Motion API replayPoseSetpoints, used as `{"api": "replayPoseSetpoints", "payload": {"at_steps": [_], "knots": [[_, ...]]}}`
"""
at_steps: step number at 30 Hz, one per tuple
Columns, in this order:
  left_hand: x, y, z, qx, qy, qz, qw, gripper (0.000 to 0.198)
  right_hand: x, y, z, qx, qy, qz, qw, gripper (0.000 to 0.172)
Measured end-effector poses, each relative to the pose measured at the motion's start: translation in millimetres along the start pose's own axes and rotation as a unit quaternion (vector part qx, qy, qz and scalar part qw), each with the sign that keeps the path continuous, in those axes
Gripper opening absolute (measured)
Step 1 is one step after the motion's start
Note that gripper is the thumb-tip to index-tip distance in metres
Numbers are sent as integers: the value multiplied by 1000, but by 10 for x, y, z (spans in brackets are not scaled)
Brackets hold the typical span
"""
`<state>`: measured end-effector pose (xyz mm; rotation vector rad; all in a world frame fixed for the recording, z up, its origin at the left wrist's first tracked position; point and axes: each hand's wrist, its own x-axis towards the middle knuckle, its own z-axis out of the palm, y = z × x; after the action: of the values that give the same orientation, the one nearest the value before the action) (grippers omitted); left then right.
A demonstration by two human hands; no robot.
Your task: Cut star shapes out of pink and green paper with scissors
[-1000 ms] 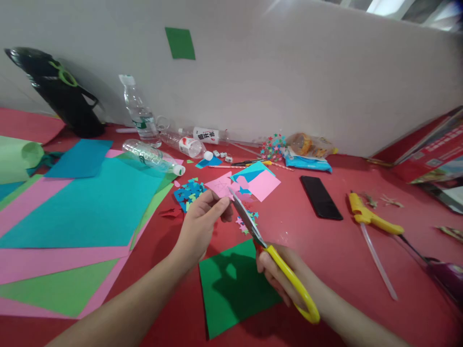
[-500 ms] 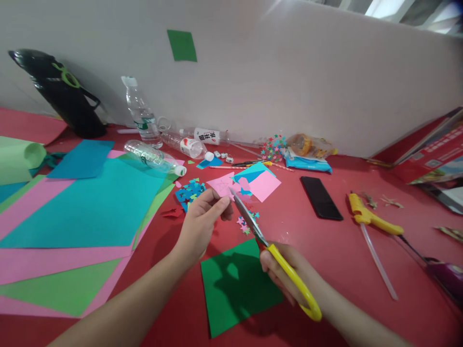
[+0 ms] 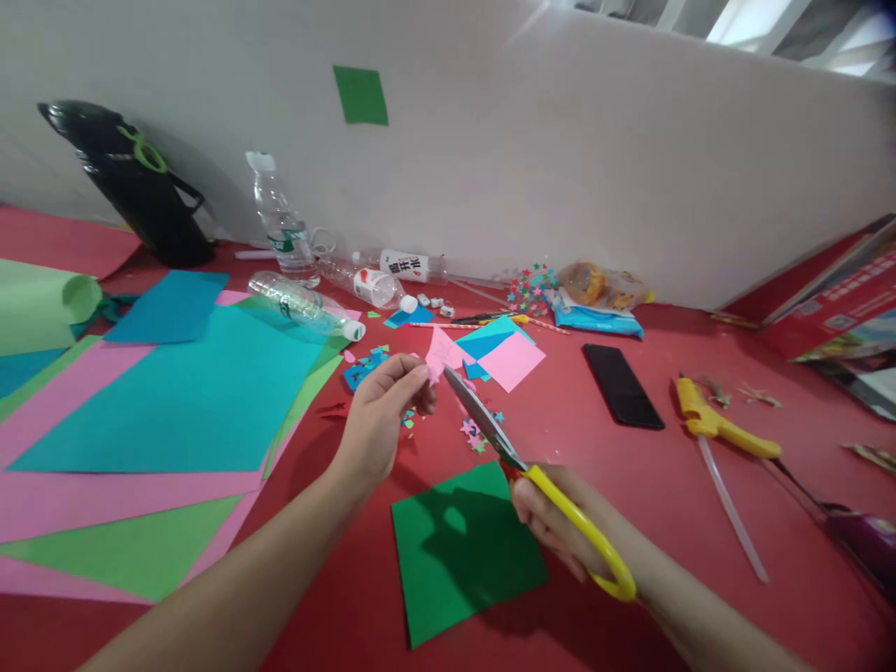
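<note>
My left hand (image 3: 382, 420) pinches a small pink paper piece (image 3: 440, 353) above the red table (image 3: 560, 448). My right hand (image 3: 560, 523) grips yellow-handled scissors (image 3: 532, 471), whose blades point up-left, the tip just beside the pink piece. A green paper square (image 3: 466, 551) lies on the table under both hands. Tiny coloured paper stars (image 3: 480, 434) lie scattered below the blades.
Large teal, pink and green sheets (image 3: 175, 411) cover the left. Plastic bottles (image 3: 301, 303) lie and stand by the wall. A black phone (image 3: 623, 397), a yellow glue gun (image 3: 721, 429), snack packets (image 3: 595, 299) and a black bag (image 3: 140, 187) are around.
My left hand has turned the pink piece so it stands more upright. The scissors and right hand shifted slightly right and the view moved a little.
</note>
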<state>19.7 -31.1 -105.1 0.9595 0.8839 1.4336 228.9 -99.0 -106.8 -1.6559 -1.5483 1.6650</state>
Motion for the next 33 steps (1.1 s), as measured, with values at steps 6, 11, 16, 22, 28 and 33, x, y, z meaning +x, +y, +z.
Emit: {"api": "replayPoseSetpoints", "payload": {"at_steps": [6, 11, 16, 22, 28, 33], "knots": [[-33, -19, 35, -31, -71, -44, 996, 17, 26, 7, 22, 14, -3, -24, 1000, 42], [-68, 29, 71, -28, -42, -33, 998, 19, 73, 111, 34, 36, -13, -54, 998, 54], [-54, 33, 56, -13, -19, -8, 1000, 20, 30, 99, -29, 11, -31, -55, 998, 53], [-27, 50, 20, 60, -19, 18, 998, 20, -58, 12, -82, -23, -45, -53, 997, 58], [-34, 61, -4, 75, -51, 6, 996, 21, -79, 16, -79, -41, -47, -73, 995, 64], [-42, 80, 19, 53, -49, -15, 997, 21, -81, 42, -80, -43, -52, -69, 995, 67]]}}
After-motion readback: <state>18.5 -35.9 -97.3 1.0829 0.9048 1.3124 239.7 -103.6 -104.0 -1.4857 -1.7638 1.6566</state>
